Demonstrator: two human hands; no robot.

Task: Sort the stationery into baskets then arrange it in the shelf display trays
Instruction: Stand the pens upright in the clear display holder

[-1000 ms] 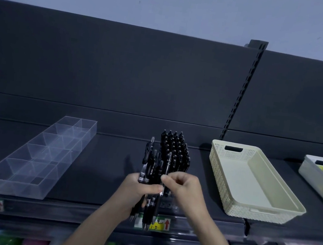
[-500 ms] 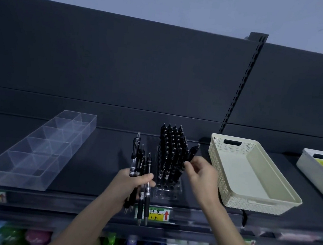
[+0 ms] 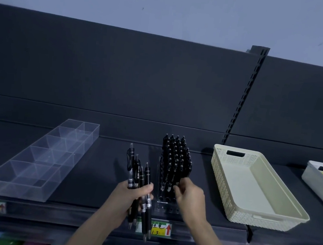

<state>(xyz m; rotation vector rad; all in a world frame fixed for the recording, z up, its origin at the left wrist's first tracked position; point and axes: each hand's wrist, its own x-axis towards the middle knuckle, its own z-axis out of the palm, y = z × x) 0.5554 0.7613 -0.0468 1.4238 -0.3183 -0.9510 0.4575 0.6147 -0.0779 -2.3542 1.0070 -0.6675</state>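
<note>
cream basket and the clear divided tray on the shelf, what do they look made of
Cream basket: likely moulded plastic, matte; its walls carry a fine perforated weave pattern and a cut-out handle. Clear divided tray: likely acrylic or similar rigid plastic, glossy; the dark shelf shows through it.

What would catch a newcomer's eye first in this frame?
The left hand gripping a bundle of black pens in front of the shelf's middle stands out first. Just right of it, a clear rack packed with upright black pens has the right hand at its near right corner. A cream basket lies empty farther right.
</note>
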